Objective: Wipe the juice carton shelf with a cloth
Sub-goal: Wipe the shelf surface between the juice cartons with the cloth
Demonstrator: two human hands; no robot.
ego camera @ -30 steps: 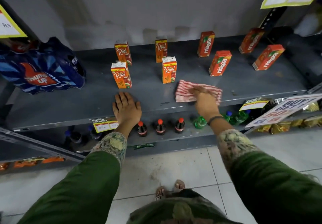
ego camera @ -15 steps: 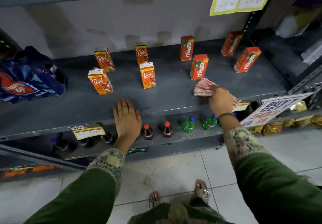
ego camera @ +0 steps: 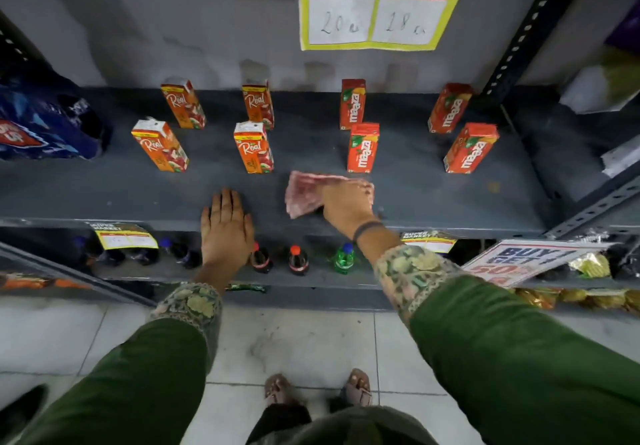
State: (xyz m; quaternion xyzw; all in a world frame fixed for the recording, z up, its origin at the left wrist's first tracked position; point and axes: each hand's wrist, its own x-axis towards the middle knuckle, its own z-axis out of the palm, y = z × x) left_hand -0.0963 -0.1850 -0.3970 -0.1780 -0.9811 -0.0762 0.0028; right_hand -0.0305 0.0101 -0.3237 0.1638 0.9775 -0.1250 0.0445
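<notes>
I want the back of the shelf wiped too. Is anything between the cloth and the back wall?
Yes. The front Maaza carton stands just behind the cloth under the right hand, with another Maaza carton behind it. Bare shelf runs back between the Real and Maaza rows.

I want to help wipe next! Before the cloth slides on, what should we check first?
1. Red-and-white striped cloth under the right hand: ok.
2. Cloth lying flat on the grey metal shelf: ok.
3. Left hand resting flat on the shelf's front edge: ok.
4. Nearest red Maaza juice carton standing just behind the cloth, could tip: not ok.
5. Orange Real juice carton upright, apart from the cloth: ok.
6. Shelf already clean under the cartons: cannot tell.
</notes>
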